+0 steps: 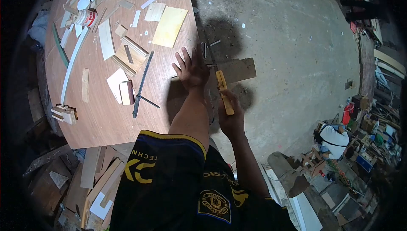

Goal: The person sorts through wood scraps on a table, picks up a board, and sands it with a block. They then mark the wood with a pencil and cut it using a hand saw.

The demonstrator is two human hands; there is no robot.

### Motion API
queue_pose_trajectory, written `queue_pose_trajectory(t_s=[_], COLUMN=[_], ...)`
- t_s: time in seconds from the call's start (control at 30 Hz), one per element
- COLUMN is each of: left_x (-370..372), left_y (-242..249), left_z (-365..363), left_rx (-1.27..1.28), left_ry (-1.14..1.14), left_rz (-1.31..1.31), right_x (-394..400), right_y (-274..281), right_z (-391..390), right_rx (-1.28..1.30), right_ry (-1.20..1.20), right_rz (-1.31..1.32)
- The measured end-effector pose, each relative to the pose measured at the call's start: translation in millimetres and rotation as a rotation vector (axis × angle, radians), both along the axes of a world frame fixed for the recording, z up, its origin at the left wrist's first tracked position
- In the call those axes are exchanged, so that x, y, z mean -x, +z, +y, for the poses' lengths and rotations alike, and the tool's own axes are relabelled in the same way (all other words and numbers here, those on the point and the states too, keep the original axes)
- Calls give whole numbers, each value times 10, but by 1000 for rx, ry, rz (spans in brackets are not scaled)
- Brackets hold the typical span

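Note:
My left hand [193, 71] is spread at the table's right edge, palm down, fingers apart. A brown flat board [239, 69] shows just right of it, past the table edge; whether the hand presses on that board is hard to see. My right hand [232, 114] is closed around the yellow wooden handle of what looks like a handsaw [223, 85]. A thin dark blade seems to run from the handle toward the table edge, partly lost in shadow. Left of my left hand lies a dark bar clamp [144, 82].
On the table [106, 127] lie a pale yellow board [170, 27], a small wooden assembly [130, 55], a white tub [86, 18], a long bent strip [73, 61] and a wooden block [64, 114]. A white bundle [334, 141] and clutter line the right side of the concrete floor [292, 61].

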State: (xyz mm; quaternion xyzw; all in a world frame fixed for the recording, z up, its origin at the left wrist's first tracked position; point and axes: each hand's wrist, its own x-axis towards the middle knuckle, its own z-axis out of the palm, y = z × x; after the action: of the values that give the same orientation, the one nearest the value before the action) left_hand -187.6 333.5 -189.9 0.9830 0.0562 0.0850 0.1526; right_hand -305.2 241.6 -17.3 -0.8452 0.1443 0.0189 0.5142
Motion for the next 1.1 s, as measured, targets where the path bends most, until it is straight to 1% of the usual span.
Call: queue_pose_trajectory(t_s=[0.3, 0.4, 0.47, 0.6, 0.67, 0.7, 0.73, 0.8, 0.93, 1.0, 1.03, 1.07, 1.1], left_x=[14, -27, -18, -78, -72, -70, -66, -70, -72, -73, -91, -93, -62], left_y=[-1, 1, 66, 20, 11, 25, 16, -1, -17, -88, -51, 15, 51], left_z=[21, 1, -4, 13, 20, 19, 13, 15, -4, -2, -5, -12, -18], left_rx=[-14, 10, -61, -73, -35, -28, -29, -12, -18, -106, -104, -129, -152], left_ry=[0, 9, 11, -32, -36, -38, -44, -40, -33, -29, -22, -22, -27], left_rz=[69, 63, 165, 183, 152, 186, 187, 161, 137, 146, 148, 149, 155], right_x=[99, 369, 726, 1152, 1304, 1356, 1396, 1442, 1360, 1501, 1564, 1528, 1486], right_y=[8, 2, 102, 390, 516, 614, 632, 653, 800, 765, 752, 886, 1098], right_z=[40, 47, 24, -47, -32, -15, -16, -28, -72, -229, -366, -366, -385], right_rx=[-1, 42, 73, 52, 94, 104, 103, 63, 102, 95, 97, 544, 263], right_ry=[-22, -56, -48, -109, -7, -15, -21, -72, -75, -209, -97, 6, -115], right_rz=[44, 18, 39, 50, -18, 42, 44, 27, 83, 140, -119, -265, -255])
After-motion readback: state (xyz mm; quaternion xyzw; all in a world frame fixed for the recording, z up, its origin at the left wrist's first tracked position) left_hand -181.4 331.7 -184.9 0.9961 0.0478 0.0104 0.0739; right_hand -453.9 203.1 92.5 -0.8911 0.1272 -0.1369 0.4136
